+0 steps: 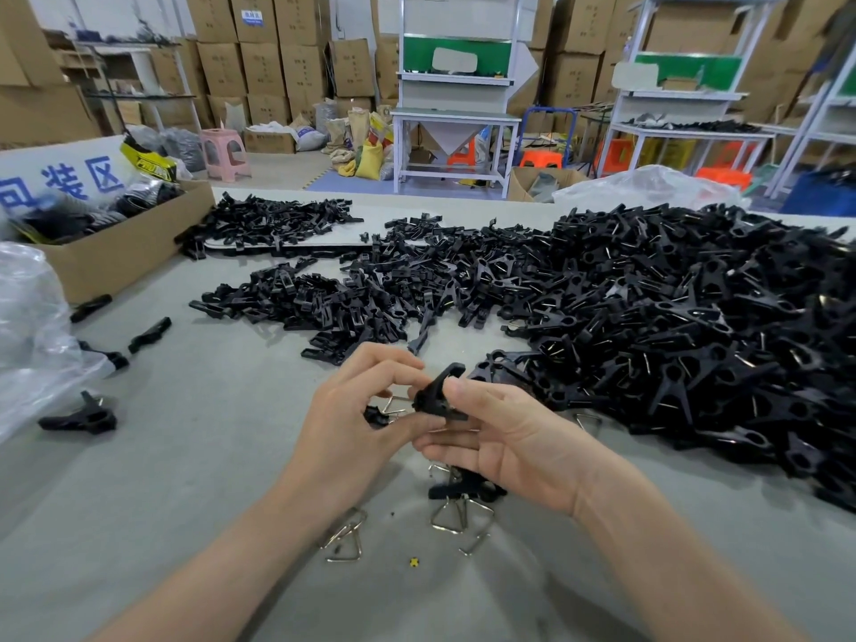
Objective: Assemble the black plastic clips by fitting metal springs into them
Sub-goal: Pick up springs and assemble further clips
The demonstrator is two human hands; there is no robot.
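Just above the grey table, my right hand pinches a black plastic clip between thumb and fingers. My left hand holds a thin metal spring against the clip's left side, with a small black piece tucked in its fingers. Below my hands lie loose triangular wire springs and another spring, beside a black clip part.
A large heap of assembled black clips fills the right of the table. Unassembled clip halves spread across the middle. A cardboard box and a clear plastic bag sit at left, with stray clips near them.
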